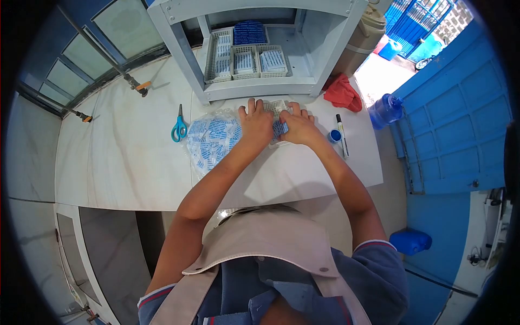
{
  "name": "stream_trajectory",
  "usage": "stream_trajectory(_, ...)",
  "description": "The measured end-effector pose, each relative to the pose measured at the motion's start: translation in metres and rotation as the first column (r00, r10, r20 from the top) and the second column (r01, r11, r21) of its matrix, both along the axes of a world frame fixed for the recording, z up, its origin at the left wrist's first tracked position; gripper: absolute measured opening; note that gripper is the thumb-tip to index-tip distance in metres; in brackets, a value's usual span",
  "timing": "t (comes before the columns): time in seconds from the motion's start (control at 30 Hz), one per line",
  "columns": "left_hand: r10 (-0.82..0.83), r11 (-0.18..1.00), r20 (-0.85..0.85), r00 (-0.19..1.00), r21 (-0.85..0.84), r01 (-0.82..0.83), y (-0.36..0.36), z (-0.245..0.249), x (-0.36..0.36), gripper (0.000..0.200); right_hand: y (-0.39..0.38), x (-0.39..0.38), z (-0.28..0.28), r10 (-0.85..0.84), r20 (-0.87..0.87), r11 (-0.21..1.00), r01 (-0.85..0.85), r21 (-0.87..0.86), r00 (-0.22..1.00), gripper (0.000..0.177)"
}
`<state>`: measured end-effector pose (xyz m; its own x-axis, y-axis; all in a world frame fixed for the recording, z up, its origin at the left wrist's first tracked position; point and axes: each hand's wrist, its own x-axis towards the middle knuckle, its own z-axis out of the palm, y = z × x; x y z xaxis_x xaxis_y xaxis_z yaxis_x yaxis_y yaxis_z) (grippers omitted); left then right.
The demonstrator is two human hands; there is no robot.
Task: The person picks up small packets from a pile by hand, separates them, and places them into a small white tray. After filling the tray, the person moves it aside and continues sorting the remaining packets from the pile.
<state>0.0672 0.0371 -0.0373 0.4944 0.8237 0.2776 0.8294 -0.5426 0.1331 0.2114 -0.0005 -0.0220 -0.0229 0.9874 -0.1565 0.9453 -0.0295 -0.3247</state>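
We record both hands at work on the far middle of the pale tabletop [124, 162], at a white mesh basket [274, 104]. The basket lies between the hands, partly covered by them, with blue-and-white packets [279, 129] visible at its near part. Our left hand [257, 123] is at the basket's left side, palm down, fingers slightly apart; we cannot tell whether it pinches anything. Our right hand [297, 125] is at the right side, fingers bent and thumb beside the packets (whether it grips one, we cannot tell).

Just left of the left hand we note a clear plastic bag [211, 142] full of similar printed packets. Farther left lie scissors [179, 129] with blue handles, blades pointing far. To the right of the right hand are a small round blue container [335, 136] and, just beside it, a marker [343, 135]; a red cloth [343, 93] lies farther off at the far right.

Beyond the hands stands a white shelf unit [260, 88]. On its left part we see more mesh baskets [245, 75] holding white packets, with a dark blue bundle [250, 33] at the far side.
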Motion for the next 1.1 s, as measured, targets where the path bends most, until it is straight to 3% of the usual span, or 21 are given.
stream_trajectory(0.3, 0.032, 0.999, 0.020, 0.999, 0.022, -0.033, -0.001, 0.001, 0.002, 0.019, 0.002, 0.007, -0.005, 0.005, -0.066, 0.995, -0.012, -0.104, 0.998, 0.037)
stream_trajectory(0.37, 0.055, 0.999, 0.040, 0.998, 0.000, -0.055, -0.006, 0.009, -0.011, 0.019, 0.001, 0.007, 0.007, -0.063, -0.116, 0.994, 0.053, -0.091, 0.991, 0.034)
stream_trajectory(0.4, 0.046, 0.997, 0.135, 0.990, 0.052, -0.053, -0.012, 0.018, -0.020, 0.018, -0.004, 0.000, 0.016, -0.083, -0.114, 0.993, 0.092, 0.069, 0.990, 0.023)
stream_trajectory(0.43, 0.028, 0.993, 0.227, 0.973, 0.107, -0.053, -0.016, 0.028, -0.028, 0.017, 0.001, -0.004, 0.015, -0.067, -0.114, 0.995, 0.075, 0.068, 0.991, 0.023)
stream_trajectory(0.5, 0.112, 0.993, 0.255, 0.961, -0.055, -0.102, -0.012, 0.044, -0.067, 0.015, 0.012, -0.012, 0.012, 0.197, -0.355, 0.879, -0.005, 0.476, 0.914, 0.015)
stream_trajectory(0.57, 0.187, 0.974, 0.391, 0.901, -0.193, -0.118, -0.002, 0.030, -0.114, 0.017, 0.017, -0.046, 0.024, 0.267, -0.601, 0.956, -0.127, 0.266, 0.753, 0.015)
stream_trajectory(0.63, 0.291, 0.884, 0.355, 0.888, -0.456, -0.107, -0.007, 0.032, -0.152, 0.019, 0.022, -0.085, 0.015, 0.341, -0.647, 0.936, -0.313, 0.164, 0.681, 0.020)
stream_trajectory(0.7, 0.303, 0.889, 0.374, 0.877, -0.441, -0.119, -0.017, 0.021, -0.170, 0.019, 0.029, -0.119, -0.005, 0.466, -0.451, 0.883, -0.363, 0.299, 0.761, 0.024)
stream_trajectory(0.73, 0.310, 0.896, 0.394, 0.865, -0.427, -0.126, -0.022, 0.020, -0.175, 0.020, 0.029, -0.131, -0.007, 0.474, -0.449, 0.879, -0.370, 0.302, 0.758, 0.024)
stream_trajectory(0.8, 0.317, 0.902, 0.431, 0.845, -0.412, -0.129, -0.033, 0.020, -0.177, 0.021, 0.026, -0.149, -0.015, 0.510, -0.171, 0.802, -0.395, 0.447, 0.843, 0.020)
stream_trajectory(0.93, 0.294, 0.920, 0.473, 0.831, -0.376, -0.111, -0.045, 0.019, -0.183, 0.023, 0.035, -0.153, -0.022, 0.558, -0.182, 0.799, -0.465, 0.381, 0.810, 0.008)
stream_trajectory(1.0, 0.282, 0.915, 0.456, 0.844, -0.392, -0.094, -0.048, 0.020, -0.182, 0.023, 0.041, -0.146, -0.016, 0.498, -0.404, 0.861, -0.494, 0.122, 0.767, 0.006)
stream_trajectory(1.1, 0.239, 0.932, 0.385, 0.892, -0.348, -0.099, -0.047, 0.023, -0.175, 0.024, 0.044, -0.137, -0.001, 0.576, -0.400, 0.817, -0.509, 0.269, 0.713, 0.008)
